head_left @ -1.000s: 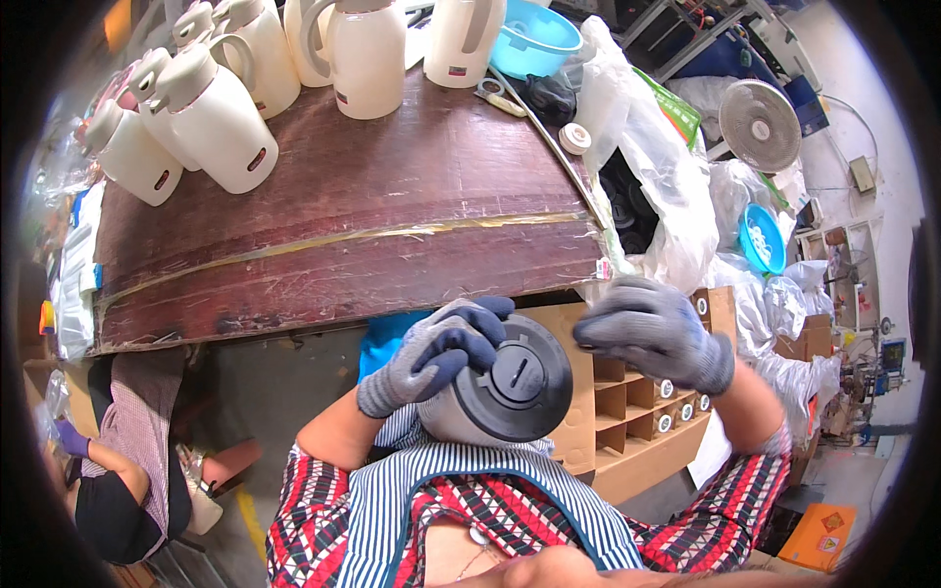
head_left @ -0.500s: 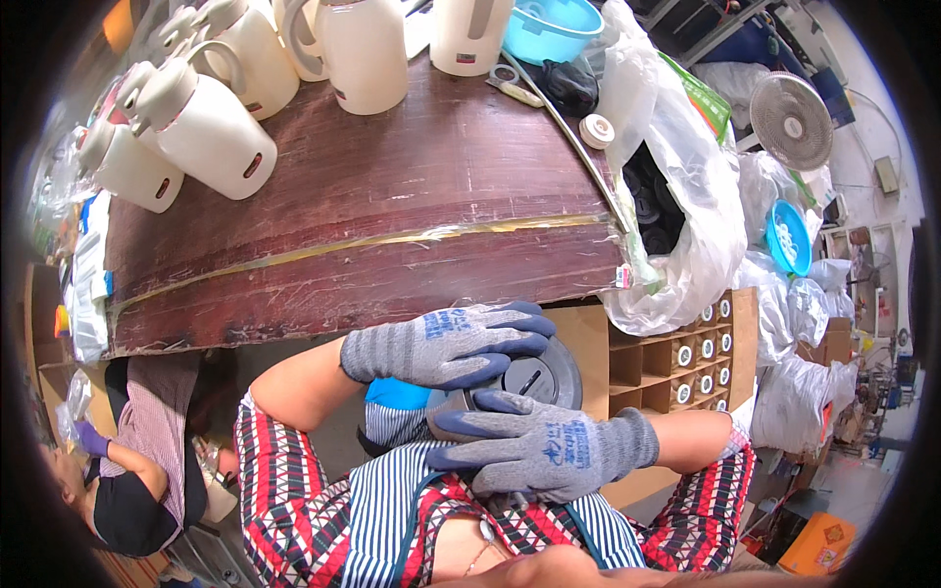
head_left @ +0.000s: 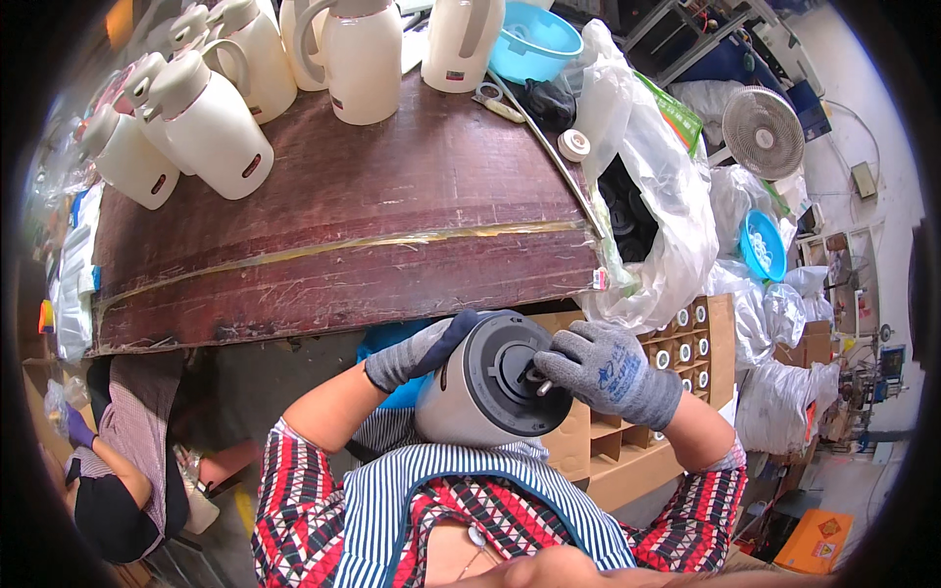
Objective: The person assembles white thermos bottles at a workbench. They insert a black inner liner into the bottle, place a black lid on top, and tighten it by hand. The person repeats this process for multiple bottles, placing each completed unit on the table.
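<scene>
A white vacuum jug (head_left: 441, 407) lies on its side across my lap, its round black base (head_left: 497, 397) turned up toward me. My left hand (head_left: 423, 351), in a grey-and-blue knitted glove, holds the jug's side near the base rim, fingers curled behind it. My right hand (head_left: 610, 370), gloved alike, is closed over the base's centre. From its fingers pokes a small metal piece (head_left: 542, 388); the rest of it is hidden, so I cannot tell its kind.
Several white jugs (head_left: 218, 132) stand at the back left of the dark red table (head_left: 333, 196). A blue basin (head_left: 534, 44), plastic bag of black parts (head_left: 676, 225) and divided carton (head_left: 627, 461) lie rightward. Another person (head_left: 118, 480) works at the left.
The jug's base has tilted into fuller view. My left hand has slid from over the base to the jug's side. My right hand has moved up and right onto the base, holding a metal piece.
</scene>
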`<state>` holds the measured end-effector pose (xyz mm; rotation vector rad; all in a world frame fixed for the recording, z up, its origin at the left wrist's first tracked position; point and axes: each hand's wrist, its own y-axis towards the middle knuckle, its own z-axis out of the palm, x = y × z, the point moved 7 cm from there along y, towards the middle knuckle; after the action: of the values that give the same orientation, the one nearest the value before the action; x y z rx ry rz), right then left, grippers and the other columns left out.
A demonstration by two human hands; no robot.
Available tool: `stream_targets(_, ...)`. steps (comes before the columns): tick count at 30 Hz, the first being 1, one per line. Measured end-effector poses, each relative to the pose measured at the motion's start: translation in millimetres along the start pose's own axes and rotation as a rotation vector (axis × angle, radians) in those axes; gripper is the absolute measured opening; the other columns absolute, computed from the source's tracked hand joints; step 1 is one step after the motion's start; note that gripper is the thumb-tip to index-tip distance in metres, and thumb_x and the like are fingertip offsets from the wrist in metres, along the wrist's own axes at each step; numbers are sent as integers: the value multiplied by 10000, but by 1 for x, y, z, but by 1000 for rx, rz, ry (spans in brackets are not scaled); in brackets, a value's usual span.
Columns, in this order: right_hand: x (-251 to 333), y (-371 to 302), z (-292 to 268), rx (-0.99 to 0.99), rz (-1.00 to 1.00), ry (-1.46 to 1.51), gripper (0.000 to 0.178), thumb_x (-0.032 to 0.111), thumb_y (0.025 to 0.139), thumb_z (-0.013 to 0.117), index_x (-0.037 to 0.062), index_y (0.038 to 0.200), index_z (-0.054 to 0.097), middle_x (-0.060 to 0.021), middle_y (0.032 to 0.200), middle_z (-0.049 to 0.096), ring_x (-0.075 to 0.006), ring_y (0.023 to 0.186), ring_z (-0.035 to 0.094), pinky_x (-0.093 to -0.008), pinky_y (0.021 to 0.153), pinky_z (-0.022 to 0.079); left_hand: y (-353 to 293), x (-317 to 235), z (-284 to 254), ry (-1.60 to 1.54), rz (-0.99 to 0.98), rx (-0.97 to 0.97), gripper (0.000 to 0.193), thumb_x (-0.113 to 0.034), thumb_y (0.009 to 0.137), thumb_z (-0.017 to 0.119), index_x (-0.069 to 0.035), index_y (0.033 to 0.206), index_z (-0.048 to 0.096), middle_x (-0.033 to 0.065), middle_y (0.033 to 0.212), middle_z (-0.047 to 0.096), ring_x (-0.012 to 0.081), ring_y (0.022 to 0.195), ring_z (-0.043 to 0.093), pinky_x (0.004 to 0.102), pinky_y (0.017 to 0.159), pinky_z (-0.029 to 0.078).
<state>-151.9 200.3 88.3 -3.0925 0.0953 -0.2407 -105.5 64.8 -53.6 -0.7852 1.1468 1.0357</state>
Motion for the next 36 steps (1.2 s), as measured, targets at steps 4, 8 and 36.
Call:
stream_targets(4, 7, 8, -7, 106, -132, -97, 288, 208, 851, 664, 200, 1137, 630, -46, 1109, 641, -235, 945, 664, -366, 751, 554, -19, 40, -5, -33, -102, 22, 681, -559, 1097, 380, -29, 1505, 506, 148, 1436, 599, 218, 1316, 555, 387, 1169, 401)
stream_targets(8, 22, 9, -4, 166, -171, -91, 238, 210, 870, 639, 169, 1104, 626, -61, 1088, 638, -240, 949, 658, -378, 756, 551, -25, 35, 7, -76, 38, 0, 705, -580, 1086, 388, -34, 1520, 491, 143, 1487, 568, 254, 1365, 531, 397, 1192, 369)
stream_targets(36, -30, -216, 203, -752, 875, 1401, 395, 362, 1097, 546, 12, 1236, 664, -23, 1035, 680, -139, 917, 591, -313, 856, 501, -113, 86, -17, 131, -258, -355, 651, -323, 926, 798, -43, 1457, 545, 124, 1338, 638, 217, 1232, 593, 352, 1093, 474)
